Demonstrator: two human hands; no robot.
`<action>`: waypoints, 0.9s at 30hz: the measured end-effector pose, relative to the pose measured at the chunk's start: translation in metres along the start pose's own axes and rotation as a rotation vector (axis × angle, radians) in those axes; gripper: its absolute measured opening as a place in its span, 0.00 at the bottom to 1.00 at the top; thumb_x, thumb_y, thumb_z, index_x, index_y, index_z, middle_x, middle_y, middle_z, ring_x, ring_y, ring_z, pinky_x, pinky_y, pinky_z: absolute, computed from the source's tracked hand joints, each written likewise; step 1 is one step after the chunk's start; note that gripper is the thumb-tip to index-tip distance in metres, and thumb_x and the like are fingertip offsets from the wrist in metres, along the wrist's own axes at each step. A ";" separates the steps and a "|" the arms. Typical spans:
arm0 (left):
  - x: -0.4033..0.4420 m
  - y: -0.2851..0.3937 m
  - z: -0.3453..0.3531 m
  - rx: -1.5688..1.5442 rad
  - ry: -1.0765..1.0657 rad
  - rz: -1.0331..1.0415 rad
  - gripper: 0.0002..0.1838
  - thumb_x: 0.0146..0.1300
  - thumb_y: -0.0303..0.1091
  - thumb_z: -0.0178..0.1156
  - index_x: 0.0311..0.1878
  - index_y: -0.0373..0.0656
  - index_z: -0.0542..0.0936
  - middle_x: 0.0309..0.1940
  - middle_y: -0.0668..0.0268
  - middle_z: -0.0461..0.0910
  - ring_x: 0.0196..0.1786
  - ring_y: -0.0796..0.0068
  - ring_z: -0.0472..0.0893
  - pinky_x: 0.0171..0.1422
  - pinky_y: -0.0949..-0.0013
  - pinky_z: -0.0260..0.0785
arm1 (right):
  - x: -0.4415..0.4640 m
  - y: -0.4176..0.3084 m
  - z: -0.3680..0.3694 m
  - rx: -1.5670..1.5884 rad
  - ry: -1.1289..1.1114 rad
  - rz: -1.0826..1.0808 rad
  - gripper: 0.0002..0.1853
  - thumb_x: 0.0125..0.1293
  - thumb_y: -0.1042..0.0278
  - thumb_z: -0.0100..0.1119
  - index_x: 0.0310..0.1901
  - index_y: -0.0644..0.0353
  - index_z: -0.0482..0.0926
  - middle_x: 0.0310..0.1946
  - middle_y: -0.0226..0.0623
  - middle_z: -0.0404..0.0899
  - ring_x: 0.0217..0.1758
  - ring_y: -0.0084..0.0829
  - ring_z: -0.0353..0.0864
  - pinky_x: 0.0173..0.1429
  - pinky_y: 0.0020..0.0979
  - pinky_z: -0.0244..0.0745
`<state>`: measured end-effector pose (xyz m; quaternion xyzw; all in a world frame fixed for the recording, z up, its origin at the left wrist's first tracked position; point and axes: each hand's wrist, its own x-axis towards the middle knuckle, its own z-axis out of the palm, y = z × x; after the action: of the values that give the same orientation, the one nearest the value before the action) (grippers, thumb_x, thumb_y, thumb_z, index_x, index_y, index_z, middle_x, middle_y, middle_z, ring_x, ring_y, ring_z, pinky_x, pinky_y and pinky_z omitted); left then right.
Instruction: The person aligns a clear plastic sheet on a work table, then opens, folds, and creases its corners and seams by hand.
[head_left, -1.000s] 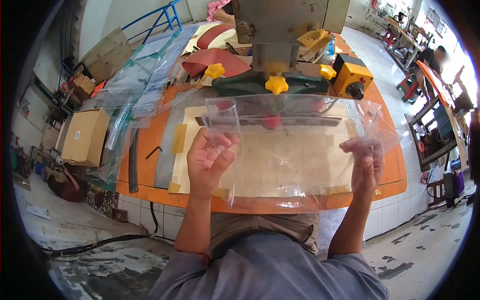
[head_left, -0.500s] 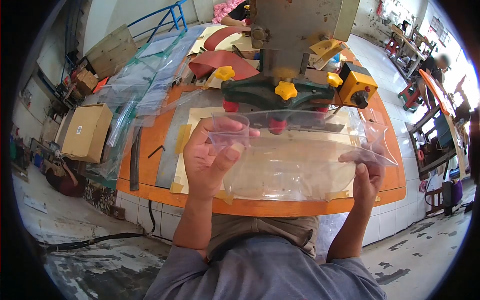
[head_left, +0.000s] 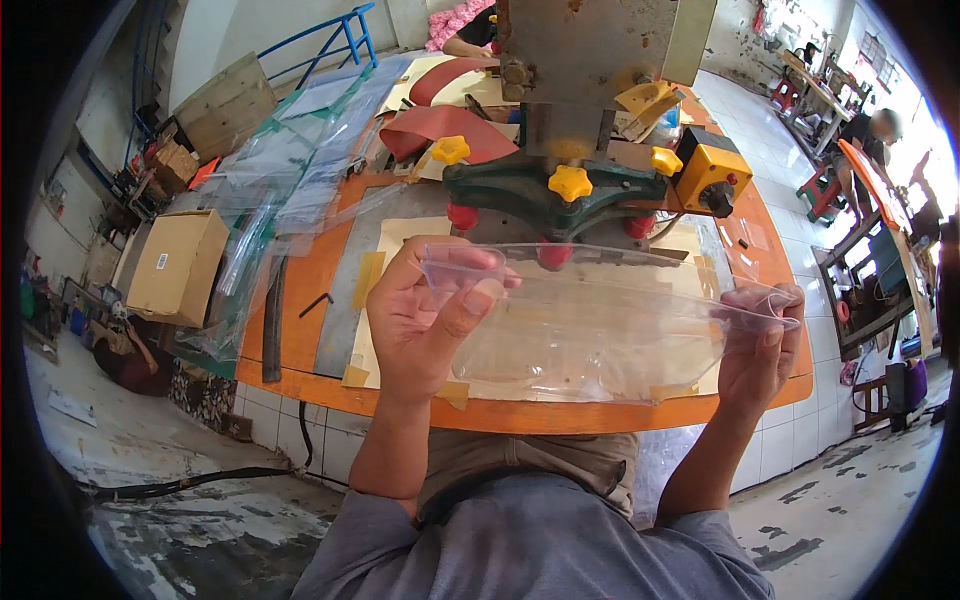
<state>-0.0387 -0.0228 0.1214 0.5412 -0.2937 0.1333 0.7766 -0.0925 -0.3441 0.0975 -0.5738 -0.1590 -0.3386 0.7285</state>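
Note:
A clear plastic sheet [head_left: 590, 345], seemingly folded or pouch-like, is held up between my hands above the table's front. My left hand [head_left: 425, 325] pinches its left end, with the plastic curled around the fingers. My right hand [head_left: 758, 345] grips the opposite end, where the plastic bunches into a fold. Just beyond the sheet stands a press machine [head_left: 560, 185] with a dark green frame, yellow star knobs and red feet. Beneath the sheet lies a cream board [head_left: 375, 345], fixed at its edges with yellowish tape.
Left of the board, a hex key [head_left: 315, 304] and a dark metal bar [head_left: 272, 325] lie on the orange table [head_left: 440, 415]. Clear plastic sheets [head_left: 320, 140] cover the far left, near a cardboard box [head_left: 178, 268]. A yellow control box [head_left: 714, 172] sits right. Other people are further off.
My right hand has moved right and closed further around its end of the plastic sheet. The sheet's top edge now looks straighter and tauter. My left hand has barely shifted.

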 end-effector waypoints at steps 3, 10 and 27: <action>0.000 0.000 0.000 0.014 0.022 0.012 0.12 0.70 0.29 0.69 0.51 0.35 0.79 0.44 0.59 0.85 0.47 0.66 0.88 0.56 0.62 0.80 | 0.001 -0.004 0.006 -0.008 0.010 -0.010 0.26 0.73 0.51 0.66 0.58 0.63 0.69 0.42 0.48 0.83 0.47 0.40 0.87 0.50 0.39 0.87; -0.002 0.001 0.007 0.101 0.086 0.030 0.12 0.69 0.32 0.70 0.46 0.36 0.79 0.38 0.57 0.85 0.40 0.65 0.87 0.48 0.60 0.81 | 0.002 -0.007 0.007 -0.138 0.071 0.005 0.15 0.78 0.60 0.60 0.49 0.67 0.75 0.37 0.41 0.82 0.40 0.33 0.87 0.45 0.35 0.84; 0.006 0.004 0.008 0.064 0.017 -0.070 0.12 0.66 0.25 0.71 0.50 0.34 0.83 0.43 0.60 0.87 0.44 0.72 0.88 0.54 0.70 0.80 | 0.011 -0.006 0.023 -0.086 0.068 -0.032 0.13 0.77 0.64 0.62 0.50 0.66 0.74 0.38 0.45 0.85 0.39 0.34 0.87 0.43 0.33 0.84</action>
<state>-0.0386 -0.0294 0.1300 0.5747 -0.2633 0.1200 0.7655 -0.0848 -0.3269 0.1156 -0.5902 -0.1286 -0.3761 0.7026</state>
